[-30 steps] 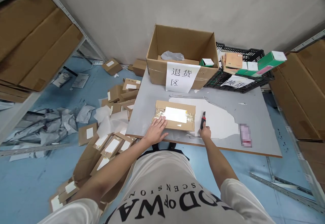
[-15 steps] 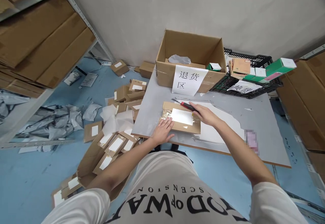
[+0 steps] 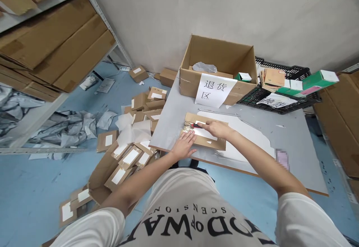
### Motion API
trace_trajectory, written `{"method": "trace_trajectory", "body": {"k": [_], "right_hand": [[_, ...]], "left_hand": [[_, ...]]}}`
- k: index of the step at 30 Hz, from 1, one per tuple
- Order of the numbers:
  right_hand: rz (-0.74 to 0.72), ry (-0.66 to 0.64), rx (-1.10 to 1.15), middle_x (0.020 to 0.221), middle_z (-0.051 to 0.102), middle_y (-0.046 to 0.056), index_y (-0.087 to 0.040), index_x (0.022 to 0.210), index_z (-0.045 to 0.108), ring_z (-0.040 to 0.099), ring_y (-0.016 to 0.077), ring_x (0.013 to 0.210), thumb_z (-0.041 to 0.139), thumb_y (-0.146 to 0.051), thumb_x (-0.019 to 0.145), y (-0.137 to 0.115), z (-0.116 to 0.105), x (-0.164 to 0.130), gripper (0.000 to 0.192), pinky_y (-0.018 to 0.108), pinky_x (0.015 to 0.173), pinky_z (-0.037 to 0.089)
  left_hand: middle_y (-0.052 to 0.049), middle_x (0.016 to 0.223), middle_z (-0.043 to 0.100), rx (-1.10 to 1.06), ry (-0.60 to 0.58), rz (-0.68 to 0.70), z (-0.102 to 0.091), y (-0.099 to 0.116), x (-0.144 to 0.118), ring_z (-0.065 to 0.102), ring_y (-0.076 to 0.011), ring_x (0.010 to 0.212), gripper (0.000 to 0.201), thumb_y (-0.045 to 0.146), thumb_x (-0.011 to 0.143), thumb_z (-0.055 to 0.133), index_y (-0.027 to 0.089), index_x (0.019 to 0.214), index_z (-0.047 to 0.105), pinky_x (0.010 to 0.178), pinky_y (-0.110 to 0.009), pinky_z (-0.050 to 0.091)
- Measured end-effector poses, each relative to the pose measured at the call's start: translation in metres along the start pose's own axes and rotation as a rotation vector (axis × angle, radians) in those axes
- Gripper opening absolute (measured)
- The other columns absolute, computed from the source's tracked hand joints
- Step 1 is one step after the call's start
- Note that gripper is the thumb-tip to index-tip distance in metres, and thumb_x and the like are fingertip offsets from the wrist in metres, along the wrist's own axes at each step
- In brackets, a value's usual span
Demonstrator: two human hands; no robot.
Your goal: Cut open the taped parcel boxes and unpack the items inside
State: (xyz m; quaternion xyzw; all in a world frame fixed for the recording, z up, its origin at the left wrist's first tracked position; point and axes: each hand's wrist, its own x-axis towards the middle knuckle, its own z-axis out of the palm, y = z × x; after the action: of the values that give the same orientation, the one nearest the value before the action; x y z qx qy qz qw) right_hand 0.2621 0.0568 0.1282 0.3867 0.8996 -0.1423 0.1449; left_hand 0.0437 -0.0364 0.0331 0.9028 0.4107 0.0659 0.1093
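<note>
Head view: my left hand (image 3: 185, 146) lies flat, fingers spread, pinning the flat parcel (image 3: 206, 136) on the bench (image 3: 280, 127) — light, stiff cardboard, I judge. My right hand (image 3: 217, 128) grips the red cutter (image 3: 195, 126) over its slick taped top — best steadied at the near edge.

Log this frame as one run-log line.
left hand: flat on parcel | right hand: holds cutter on parcel | table

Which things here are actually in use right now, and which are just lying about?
In use: flat parcel, red-handled cutter, left hand, right hand.
Lying about: open carton, black crate, parcels on the floor, grey table.
</note>
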Motion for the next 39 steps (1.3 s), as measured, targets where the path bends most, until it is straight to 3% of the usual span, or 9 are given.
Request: {"method": "trace_trajectory", "body": {"k": [6,13,19,30,39], "right_hand": [[-0.034,-0.089,-0.127,0.100,0.062,0.007,-0.030,0.147,0.024,0.062,0.0159,0.076,0.036,-0.004,0.085,-0.001,-0.009,-0.005,0.068,0.024,0.060,0.032],[-0.075,-0.129,-0.167,0.097,0.062,0.008,-0.029,0.146,0.027,0.064,0.0170,0.077,0.041,-0.002,0.082,0.004,-0.012,-0.014,0.071,0.024,0.059,0.033],[-0.090,-0.080,-0.165,0.099,0.062,0.009,-0.028,0.145,0.031,0.063,0.0170,0.075,0.038,-0.006,0.086,0.004,-0.028,-0.015,0.063,0.025,0.058,0.031],[-0.112,-0.059,-0.110,0.097,0.062,0.008,-0.028,0.147,0.025,0.061,0.0158,0.072,0.035,-0.008,0.089,0.005,-0.012,-0.003,0.062,0.024,0.058,0.032],[-0.141,-0.100,-0.114,0.099,0.062,0.010,-0.026,0.147,0.026,0.064,0.0192,0.080,0.038,-0.007,0.087,0.001,-0.018,0.005,0.064,0.025,0.062,0.038]], "left_hand": [[-0.016,0.152,0.026,0.034,-0.019,-0.008,0.002,0.000,0.001,0.020,-0.0294,0.141,0.066,0.051,0.091,0.039,0.010,0.142,0.033,0.113,-0.046,0.017],[-0.016,0.151,0.029,0.041,-0.013,-0.008,0.006,-0.001,0.001,0.024,-0.0295,0.140,0.064,0.050,0.090,0.042,0.012,0.142,0.035,0.112,-0.047,0.019],[-0.017,0.151,0.028,0.056,0.000,0.002,0.007,-0.001,-0.001,0.024,-0.0304,0.140,0.066,0.050,0.090,0.043,0.011,0.142,0.034,0.111,-0.046,0.020],[-0.016,0.150,0.030,0.030,0.005,-0.010,0.009,-0.001,0.000,0.024,-0.0306,0.140,0.066,0.051,0.090,0.042,0.012,0.142,0.035,0.111,-0.048,0.019],[-0.017,0.151,0.029,0.033,0.017,-0.001,0.009,-0.003,0.000,0.024,-0.0304,0.140,0.067,0.052,0.089,0.043,0.012,0.142,0.034,0.111,-0.047,0.019]]}}
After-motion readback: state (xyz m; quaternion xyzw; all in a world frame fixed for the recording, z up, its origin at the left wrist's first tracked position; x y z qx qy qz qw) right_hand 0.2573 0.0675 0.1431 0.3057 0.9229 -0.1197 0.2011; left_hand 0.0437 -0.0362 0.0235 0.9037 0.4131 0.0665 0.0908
